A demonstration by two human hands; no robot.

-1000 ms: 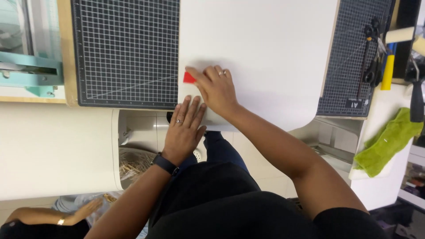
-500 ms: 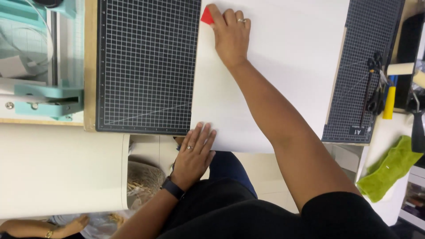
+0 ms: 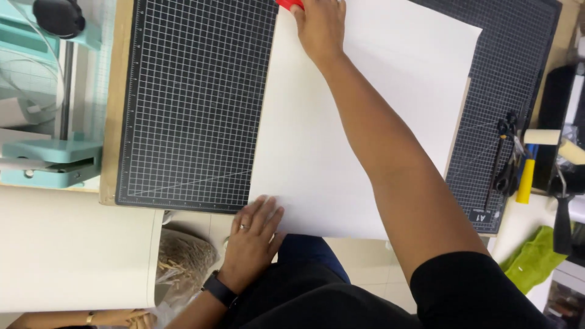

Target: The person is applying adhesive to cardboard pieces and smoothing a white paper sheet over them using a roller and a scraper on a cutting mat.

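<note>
Head view: a large white sheet (image 3: 341, 140) lies over a black gridded cutting mat (image 3: 195, 103) on the desk (image 3: 111, 122). The right hand (image 3: 320, 24), fingers closed on a red scraper (image 3: 289, 3), presses the sheet's far edge. The left hand (image 3: 253, 237) rests flat, fingers spread, on the near corner. Scissors (image 3: 504, 158) lie right.

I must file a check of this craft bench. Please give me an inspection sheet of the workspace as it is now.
Surface: black gridded cutting mat on a wooden bench.
Job's things: large white sheet on the mat; red tool at its far edge, mostly out of frame.
Clutter: scissors, yellow-handled tool, green cloth, all at the right.
Grips: left hand flat on the sheet's near corner; right hand on the red tool.
Cables: thin white wires at the left.
Surroundings: teal machine, another person's wrist at bottom left.
</note>
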